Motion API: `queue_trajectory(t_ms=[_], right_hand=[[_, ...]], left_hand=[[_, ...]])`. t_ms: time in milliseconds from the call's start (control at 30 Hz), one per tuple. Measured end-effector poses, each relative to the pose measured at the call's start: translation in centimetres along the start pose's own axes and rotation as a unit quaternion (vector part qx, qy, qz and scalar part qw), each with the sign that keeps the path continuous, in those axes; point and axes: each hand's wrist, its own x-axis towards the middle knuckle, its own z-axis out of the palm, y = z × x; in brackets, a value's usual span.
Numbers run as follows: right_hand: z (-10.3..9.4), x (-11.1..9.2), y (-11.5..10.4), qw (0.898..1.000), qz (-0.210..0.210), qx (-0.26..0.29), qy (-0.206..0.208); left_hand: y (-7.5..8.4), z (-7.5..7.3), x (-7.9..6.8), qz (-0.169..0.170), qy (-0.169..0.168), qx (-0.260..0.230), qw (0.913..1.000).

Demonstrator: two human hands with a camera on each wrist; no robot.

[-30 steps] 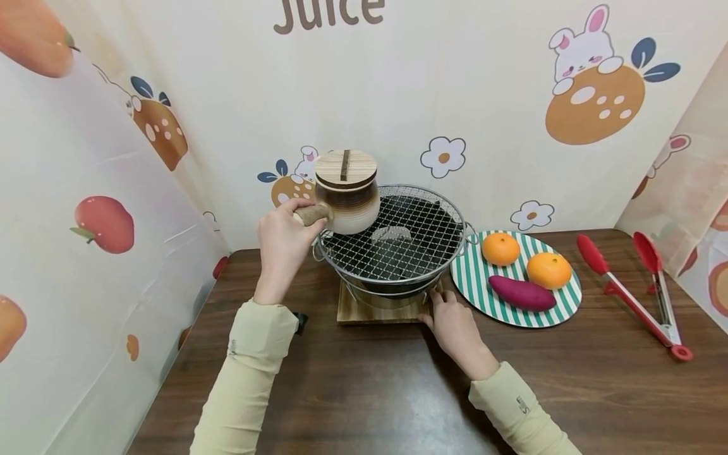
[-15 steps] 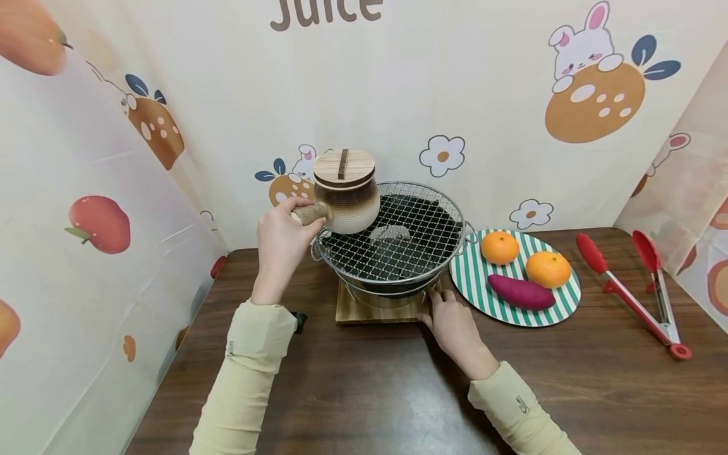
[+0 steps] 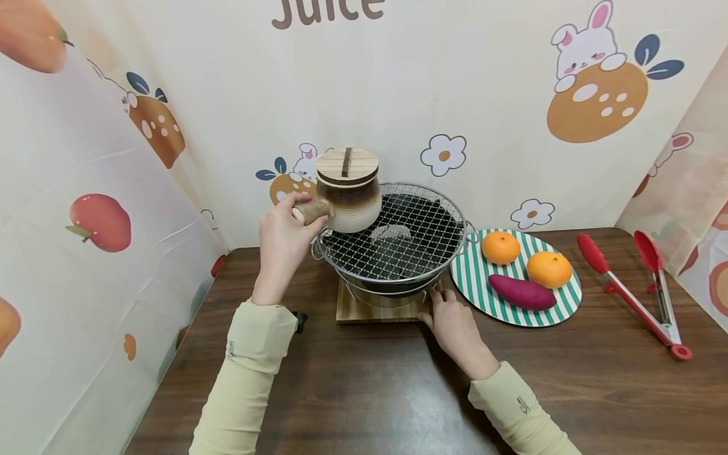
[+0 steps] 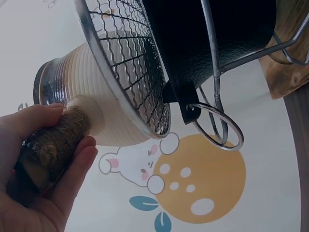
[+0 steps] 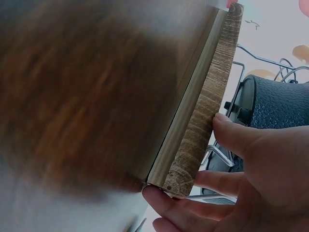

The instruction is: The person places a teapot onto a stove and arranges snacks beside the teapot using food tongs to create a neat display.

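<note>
My left hand (image 3: 286, 243) grips the stubby wooden handle (image 4: 58, 145) of a brown-and-cream ceramic pot (image 3: 354, 207). A flat wooden lid (image 3: 347, 165) covers the pot. It stands upright over the left rear part of a round wire grill mesh (image 3: 421, 243); whether its base touches the mesh I cannot tell. Below the mesh, a black grill bowl (image 3: 392, 288) sits in a wire stand on a square wooden board (image 3: 375, 312). At the board's front right corner, my right hand (image 3: 454, 325) holds its edge, thumb and fingers round the corner (image 5: 178, 181).
Right of the grill lies a green-striped oval plate (image 3: 472, 287) bearing two oranges (image 3: 548, 270) and a purple sweet potato (image 3: 522, 292). Red-tipped tongs (image 3: 637, 306) lie spread farther right. A printed cloth (image 3: 483, 95) rises behind the brown table (image 3: 370, 392).
</note>
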Motion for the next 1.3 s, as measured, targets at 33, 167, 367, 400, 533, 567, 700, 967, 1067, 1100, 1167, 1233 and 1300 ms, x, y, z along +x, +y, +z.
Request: queue_trajectory(t_ms=[33, 167, 367, 400, 533, 567, 700, 967, 1067, 1100, 1167, 1233, 1300], right_hand=[[0.0, 0.0, 0.0, 1.000, 0.000, 0.001, 0.001], [0.1, 0.0, 0.0, 1.000, -0.002, 0.003, 0.006], [0.1, 0.0, 0.1, 1.000, -0.004, 0.006, 0.010], [0.1, 0.0, 0.1, 1.000, -0.004, 0.006, 0.009], [0.2, -0.1, 0.0, 1.000, -0.001, 0.004, 0.002], [0.2, -0.1, 0.0, 1.000, -0.001, 0.004, 0.000], [0.2, -0.1, 0.0, 1.000, 0.002, 0.004, -0.007], [0.1, 0.1, 0.1, 1.000, -0.001, 0.003, 0.003], [0.0, 0.0, 0.0, 1.000, -0.002, 0.005, 0.002], [0.0, 0.0, 0.0, 1.000, -0.002, 0.005, 0.001], [0.0, 0.0, 0.0, 1.000, 0.000, 0.008, -0.003], [0.0, 0.0, 0.0, 1.000, 0.002, 0.010, -0.004], [0.0, 0.0, 0.0, 1.000, 0.002, 0.009, -0.004]], left_hand=[[0.0, 0.0, 0.0, 0.002, 0.004, -0.003, 1.0000], [-0.1, 0.3, -0.1, 0.013, 0.024, -0.014, 0.9995], [-0.3, 0.8, -0.1, 0.028, 0.045, -0.027, 0.9982], [-0.3, 0.8, -0.1, 0.030, 0.047, -0.029, 0.9981], [-0.3, 1.0, 0.0, 0.032, 0.047, -0.032, 0.9979], [-0.3, 1.0, 0.1, 0.032, 0.046, -0.033, 0.9979], [-0.2, 1.1, 0.3, 0.030, 0.041, -0.037, 0.9980], [-0.3, 1.1, 0.4, 0.025, 0.022, -0.063, 0.9975], [-0.4, 1.1, 0.3, 0.023, 0.018, -0.080, 0.9963], [-0.5, 1.1, 0.3, 0.022, 0.017, -0.085, 0.9960], [-0.7, 1.2, 0.2, 0.019, 0.016, -0.091, 0.9955], [-0.8, 1.2, 0.1, 0.018, 0.015, -0.094, 0.9953], [-0.9, 1.2, 0.1, 0.020, 0.015, -0.093, 0.9953]])
